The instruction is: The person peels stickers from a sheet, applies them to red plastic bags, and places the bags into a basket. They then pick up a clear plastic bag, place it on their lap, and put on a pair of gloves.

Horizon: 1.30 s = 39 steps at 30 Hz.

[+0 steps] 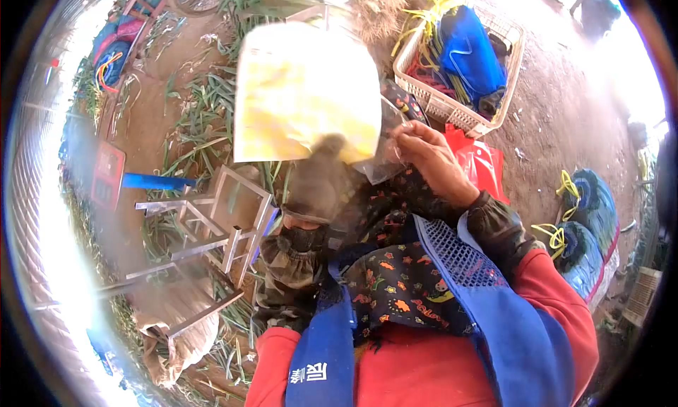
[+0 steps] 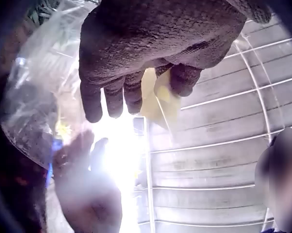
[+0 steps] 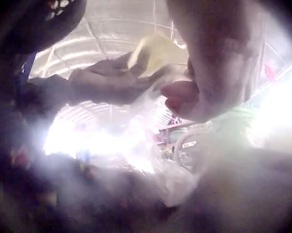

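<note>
My left hand (image 1: 318,184), in a dark knit glove, pinches the lower edge of a pale yellow sheet (image 1: 307,96) in the head view. Bright glare washes out much of its face. In the left wrist view, the sheet (image 2: 160,102) shows between the gloved thumb and fingers (image 2: 114,99). To the right, my bare right hand (image 1: 439,163) pinches clear plastic film (image 1: 385,152) between thumb and fingertips. The film (image 3: 175,179) hangs loosely below the right hand (image 3: 218,68) in the right wrist view, with the gloved left hand (image 3: 107,82) close by.
A cream plastic crate (image 1: 452,110) at upper right holds blue cloth and yellow ties. Beside it lies a red plastic bag (image 1: 480,167). A metal frame (image 1: 212,230) stands at left among green leaves (image 1: 212,110). Blue tied bundles (image 1: 586,230) sit at far right.
</note>
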Each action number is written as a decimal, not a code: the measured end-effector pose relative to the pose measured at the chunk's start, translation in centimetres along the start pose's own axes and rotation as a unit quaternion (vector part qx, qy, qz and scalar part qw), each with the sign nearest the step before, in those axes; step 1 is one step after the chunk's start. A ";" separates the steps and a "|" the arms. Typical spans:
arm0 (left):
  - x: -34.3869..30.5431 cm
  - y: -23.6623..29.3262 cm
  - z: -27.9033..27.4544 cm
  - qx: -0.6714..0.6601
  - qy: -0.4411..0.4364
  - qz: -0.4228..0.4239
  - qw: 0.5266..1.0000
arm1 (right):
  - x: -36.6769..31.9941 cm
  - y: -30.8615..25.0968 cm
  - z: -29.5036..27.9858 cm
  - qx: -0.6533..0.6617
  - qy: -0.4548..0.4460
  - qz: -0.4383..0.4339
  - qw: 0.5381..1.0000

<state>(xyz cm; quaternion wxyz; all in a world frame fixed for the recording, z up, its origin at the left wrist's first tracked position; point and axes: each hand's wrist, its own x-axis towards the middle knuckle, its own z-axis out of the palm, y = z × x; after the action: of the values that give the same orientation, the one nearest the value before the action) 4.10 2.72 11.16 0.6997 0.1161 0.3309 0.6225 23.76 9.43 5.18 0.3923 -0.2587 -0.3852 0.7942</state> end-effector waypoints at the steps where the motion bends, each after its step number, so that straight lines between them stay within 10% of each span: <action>1: -0.4 -0.4 -0.5 0.013 0.010 -0.013 1.000 | -0.8 0.0 -1.1 -0.055 0.003 0.024 0.998; 5: -0.3 -2.4 -2.9 -0.038 0.036 -0.053 0.997 | -2.4 -1.2 -3.3 -0.231 0.068 0.093 0.966; 9: -0.7 -2.0 -3.2 0.008 -0.013 -0.065 0.998 | -2.7 -4.2 -1.5 -0.547 0.204 -0.120 0.803; 12: -1.5 -1.6 -3.1 0.238 -0.025 -0.040 0.970 | -2.5 -4.9 -1.2 -0.269 0.060 0.037 0.961; 17: -2.7 -1.6 -3.1 0.357 -0.088 -0.006 0.930 | -0.5 -3.7 3.4 0.090 0.014 0.150 0.984; 27: -3.5 1.4 -4.8 0.322 -0.150 0.041 0.934 | 2.3 -5.4 0.1 0.092 -0.034 0.097 0.990; 32: -2.0 3.3 -4.6 0.030 -0.237 0.028 0.971 | 3.1 -5.9 -2.0 -0.056 -0.124 0.094 0.986; 39: -0.2 3.7 -2.7 0.150 0.003 0.080 0.985 | 3.8 -7.8 -1.5 -0.146 -0.076 0.023 0.986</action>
<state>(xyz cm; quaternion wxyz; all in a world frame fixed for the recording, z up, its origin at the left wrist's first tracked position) -0.47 2.60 11.34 0.6210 0.2442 0.4125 0.6201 26.01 16.26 10.27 0.3013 -0.2612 -0.5197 0.7556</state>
